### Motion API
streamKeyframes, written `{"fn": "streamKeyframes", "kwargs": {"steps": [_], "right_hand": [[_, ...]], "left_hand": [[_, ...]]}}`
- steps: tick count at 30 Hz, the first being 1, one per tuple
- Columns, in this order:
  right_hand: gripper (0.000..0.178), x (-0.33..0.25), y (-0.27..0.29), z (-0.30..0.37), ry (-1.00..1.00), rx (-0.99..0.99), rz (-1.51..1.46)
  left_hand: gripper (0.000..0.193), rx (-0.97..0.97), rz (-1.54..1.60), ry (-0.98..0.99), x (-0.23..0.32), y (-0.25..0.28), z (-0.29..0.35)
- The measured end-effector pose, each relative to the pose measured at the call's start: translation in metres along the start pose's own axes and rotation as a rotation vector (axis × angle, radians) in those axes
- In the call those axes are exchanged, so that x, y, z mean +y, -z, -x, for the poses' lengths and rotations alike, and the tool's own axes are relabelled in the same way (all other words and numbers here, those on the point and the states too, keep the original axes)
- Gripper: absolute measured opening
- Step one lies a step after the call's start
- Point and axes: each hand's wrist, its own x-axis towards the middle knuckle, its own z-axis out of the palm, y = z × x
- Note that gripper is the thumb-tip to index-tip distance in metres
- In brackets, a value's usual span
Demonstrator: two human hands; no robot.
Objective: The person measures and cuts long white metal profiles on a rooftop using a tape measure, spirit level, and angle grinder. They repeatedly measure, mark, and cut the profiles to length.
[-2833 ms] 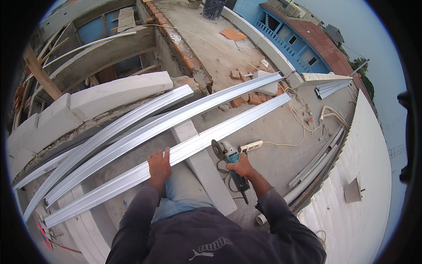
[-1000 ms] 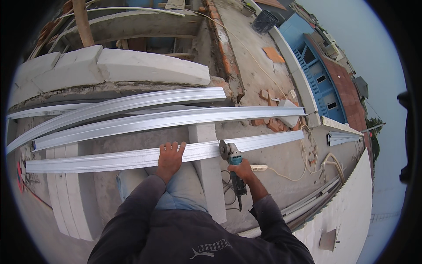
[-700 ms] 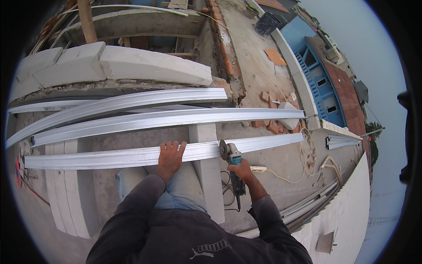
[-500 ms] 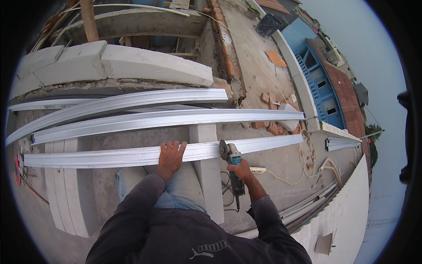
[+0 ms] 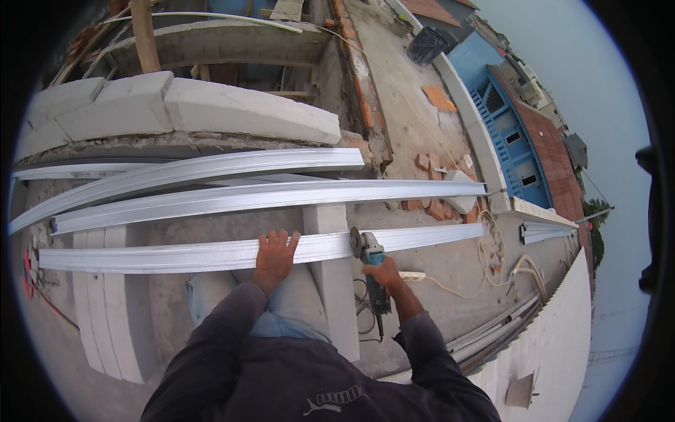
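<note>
1. A concrete rooftop (image 5: 422, 126) is shown, bounded at the far side by a row of large pale concrete blocks (image 5: 211, 112).
2. Three long silver metal profiles are laid side by side across the scene; the far two (image 5: 211, 169) (image 5: 281, 197) are left untouched.
3. The nearest metal profile (image 5: 176, 255) is supported on an upright pale concrete slab (image 5: 334, 281) and extends left and right of it.
4. The left hand (image 5: 273, 254) is pressed flat on the nearest profile, fingers spread over its near edge, just left of the slab.
5. The right hand (image 5: 383, 273) is closed around the body of a blue angle grinder (image 5: 371, 264).
6. The grinder's disc (image 5: 356, 243) is held at the near edge of the nearest profile, just right of the slab; whether it touches cannot be told.
7. A pale cable (image 5: 457, 288) is seen trailing rightward across the roof.
</note>
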Motion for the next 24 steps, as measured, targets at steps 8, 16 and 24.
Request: {"fn": "streamKeyframes", "kwargs": {"steps": [8,16,24], "right_hand": [[0.024,0.007,0.047,0.073,0.116,-0.028,-0.574],[0.026,0.061,0.042,0.154,0.037,0.199,-0.742],[0.028,0.079,0.02,0.181,0.01,0.207,-0.801]], "left_hand": [[0.046,0.0,-0.008,-0.034,0.0,-0.004,0.0],[0.071,-0.178,-0.065,-0.06,0.004,0.005,-0.006],[0.089,-0.847,0.409,-0.237,-0.049,-0.001,-0.075]]}}
